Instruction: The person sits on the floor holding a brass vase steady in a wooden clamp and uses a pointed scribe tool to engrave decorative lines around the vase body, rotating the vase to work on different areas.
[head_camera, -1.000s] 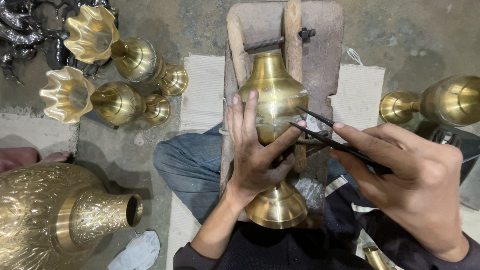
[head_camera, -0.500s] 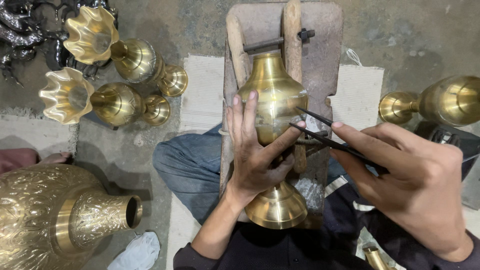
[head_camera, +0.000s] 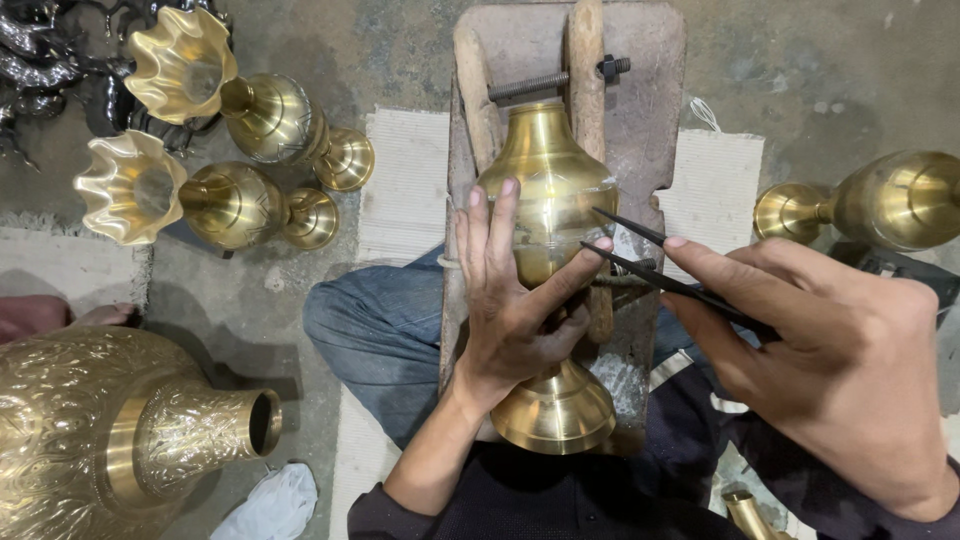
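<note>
Brass vase (head_camera: 552, 180) middle hidden under left hand (head_camera: 515, 320).

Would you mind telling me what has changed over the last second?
Nothing visibly changed. The left hand still clasps the brass vase on the wooden block, and the right hand still holds the dark tool against it.

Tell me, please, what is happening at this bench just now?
A seated person's left hand grips a plain golden brass vase lying in a worn wooden cradle. The right hand holds a thin dark pointed tool, tip at the vase's belly. Two flared-mouth brass vases lie to the left, and a large engraved brass urn lies nearer.
</note>
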